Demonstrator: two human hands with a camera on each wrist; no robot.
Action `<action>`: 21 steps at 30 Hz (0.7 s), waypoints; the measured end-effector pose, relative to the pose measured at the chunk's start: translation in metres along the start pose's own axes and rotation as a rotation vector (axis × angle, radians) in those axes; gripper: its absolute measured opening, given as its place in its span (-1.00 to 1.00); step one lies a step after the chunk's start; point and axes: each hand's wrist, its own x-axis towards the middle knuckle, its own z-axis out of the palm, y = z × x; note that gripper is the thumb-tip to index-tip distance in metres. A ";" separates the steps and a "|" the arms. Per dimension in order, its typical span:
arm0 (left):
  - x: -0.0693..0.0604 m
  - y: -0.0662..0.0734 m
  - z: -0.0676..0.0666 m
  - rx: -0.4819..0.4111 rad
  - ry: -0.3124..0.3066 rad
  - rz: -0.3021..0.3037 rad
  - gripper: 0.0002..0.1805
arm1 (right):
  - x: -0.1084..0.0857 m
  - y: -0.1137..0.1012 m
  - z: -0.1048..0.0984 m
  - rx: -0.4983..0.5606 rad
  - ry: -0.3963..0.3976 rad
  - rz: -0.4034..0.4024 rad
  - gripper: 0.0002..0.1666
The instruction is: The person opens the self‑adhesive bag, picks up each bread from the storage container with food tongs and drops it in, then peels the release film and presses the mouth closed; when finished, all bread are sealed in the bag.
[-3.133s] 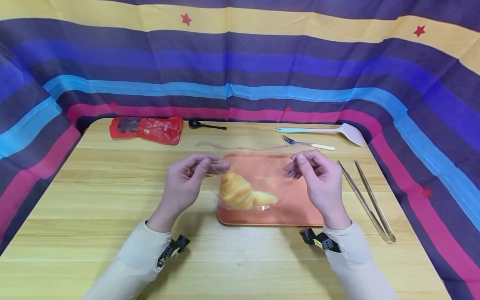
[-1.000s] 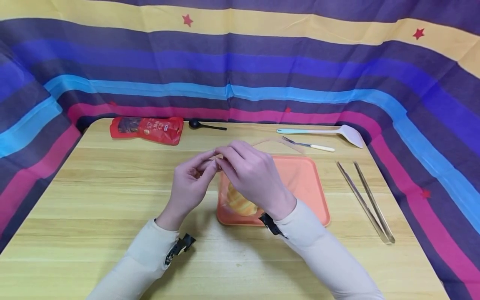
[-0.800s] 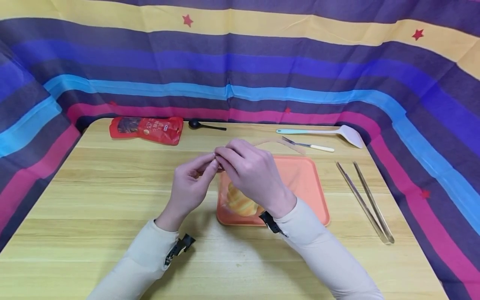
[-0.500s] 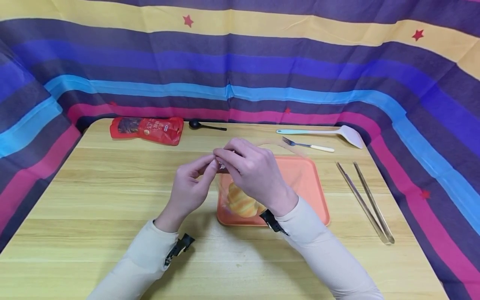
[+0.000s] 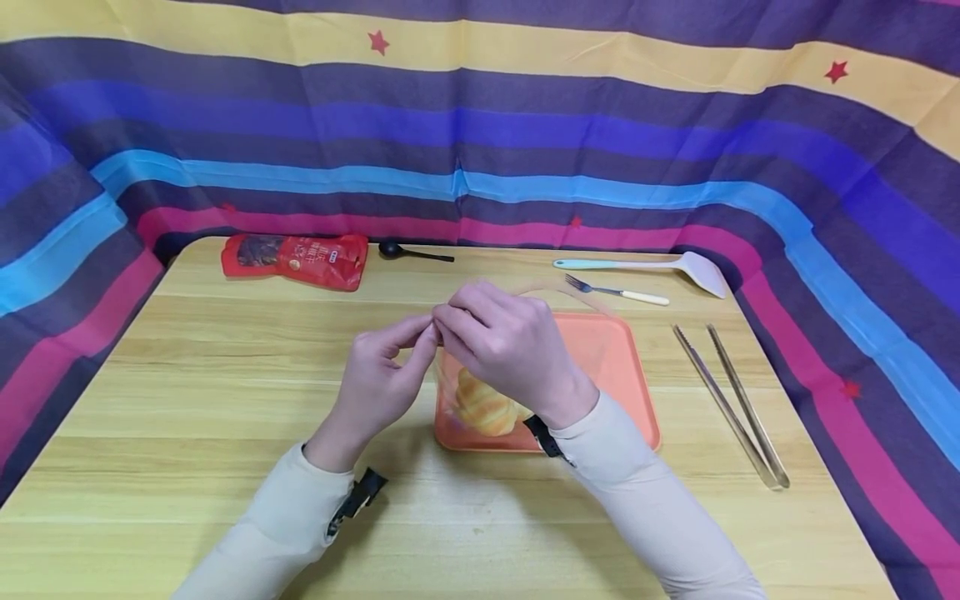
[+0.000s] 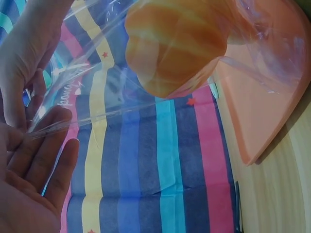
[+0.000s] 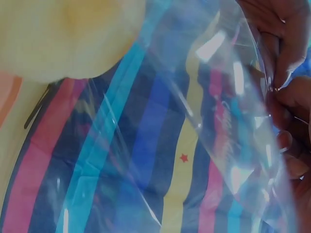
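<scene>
Our left hand [image 5: 381, 375] and right hand [image 5: 521, 354] pinch a clear bag [image 7: 187, 111] by its edge between fingers [image 5: 461, 327]; bread [image 5: 482, 407] hangs inside it, above the orange tray [image 5: 618, 379] on our table [image 5: 187, 400].

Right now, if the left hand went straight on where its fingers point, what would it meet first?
Probably the right hand, which faces the left hand at the edge of the clear bag; I cannot tell whether they touch.
</scene>
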 end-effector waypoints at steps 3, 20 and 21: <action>0.000 0.001 0.001 0.042 0.016 0.033 -0.79 | 0.000 -0.001 0.001 -0.016 0.023 0.002 -0.96; 0.000 0.002 0.007 0.039 0.063 0.074 -0.77 | -0.007 0.001 0.006 0.043 0.167 0.183 -0.95; 0.000 0.002 0.007 0.031 0.067 0.074 -0.77 | -0.007 0.002 0.006 0.047 0.188 0.203 -0.95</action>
